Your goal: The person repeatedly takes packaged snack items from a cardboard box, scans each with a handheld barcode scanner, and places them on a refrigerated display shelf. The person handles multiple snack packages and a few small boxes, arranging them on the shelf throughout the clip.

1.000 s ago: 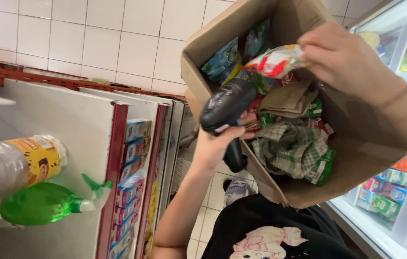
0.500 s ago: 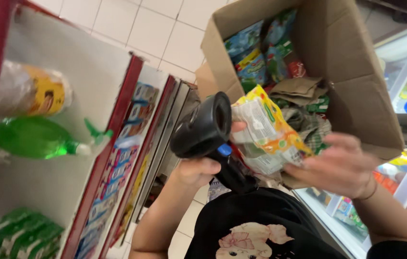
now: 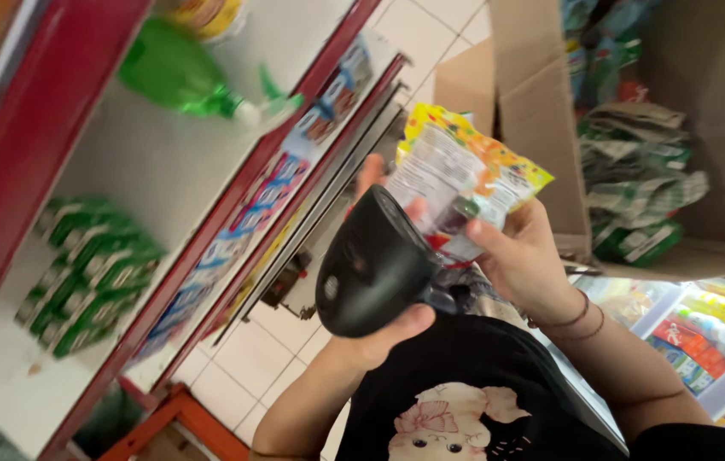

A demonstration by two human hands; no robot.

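My left hand (image 3: 384,341) grips the handle of a black handheld scanner (image 3: 371,265), whose head points up toward a snack packet. The packet (image 3: 456,175) is yellow and orange with a pale printed back, and my right hand (image 3: 524,260) holds it by its lower edge right in front of the scanner. Thin bracelets circle my right wrist. Just behind the packet stands an open cardboard box (image 3: 541,111) with green and multicoloured packets (image 3: 635,188) inside.
A red-edged store shelf (image 3: 234,213) fills the left side, carrying a green spray bottle (image 3: 183,72) and green packs (image 3: 89,273). A glass-fronted cooler (image 3: 704,333) with bright goods sits at lower right. An orange frame (image 3: 183,418) stands on the white tiled floor.
My right hand took the packet out of the box and brought it down to the scanner. The view has swung down and left along the shelf.
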